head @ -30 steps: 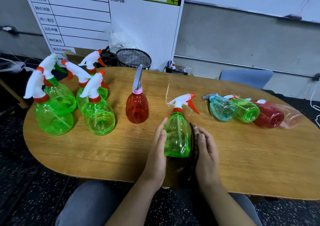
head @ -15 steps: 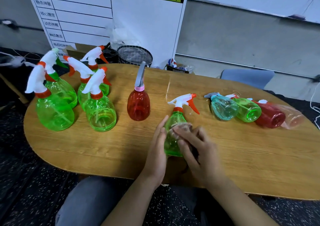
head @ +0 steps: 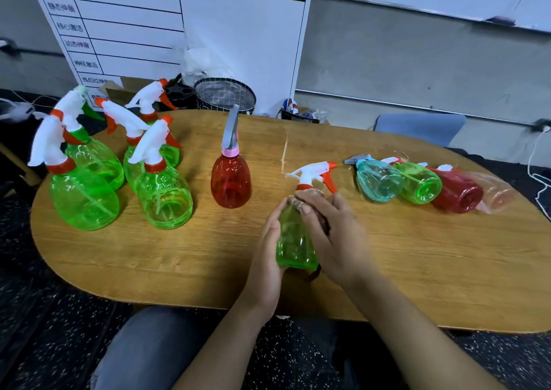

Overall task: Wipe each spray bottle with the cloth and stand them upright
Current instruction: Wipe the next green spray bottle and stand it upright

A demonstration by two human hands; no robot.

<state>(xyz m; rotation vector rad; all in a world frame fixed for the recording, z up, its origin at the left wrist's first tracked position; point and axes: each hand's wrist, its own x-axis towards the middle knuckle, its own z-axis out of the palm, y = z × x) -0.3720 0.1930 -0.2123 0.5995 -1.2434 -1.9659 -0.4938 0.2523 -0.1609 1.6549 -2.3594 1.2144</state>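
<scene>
A small green spray bottle [head: 295, 240] with a white and orange trigger head stands near the table's front edge. My left hand [head: 268, 249] holds its left side. My right hand [head: 331, 234] presses a dark cloth [head: 316, 273] against the bottle's right side and shoulder; only scraps of the cloth show. Several green bottles [head: 164, 198] and one red bottle [head: 231, 180] stand upright at the left. A teal bottle [head: 377, 180], a green bottle [head: 419, 182], a red bottle [head: 456, 194] and a pale pink bottle [head: 495, 194] lie on their sides at the right.
The oval wooden table [head: 179, 255] carries everything. Behind it stand a whiteboard [head: 179, 31], a round mesh basket [head: 225, 94] and a blue chair [head: 420, 127]. My knee [head: 149, 354] shows below the front edge.
My right hand with the cloth has slid from the bottle's right side up over its shoulder towards the neck. My left hand keeps hold of the left side.
</scene>
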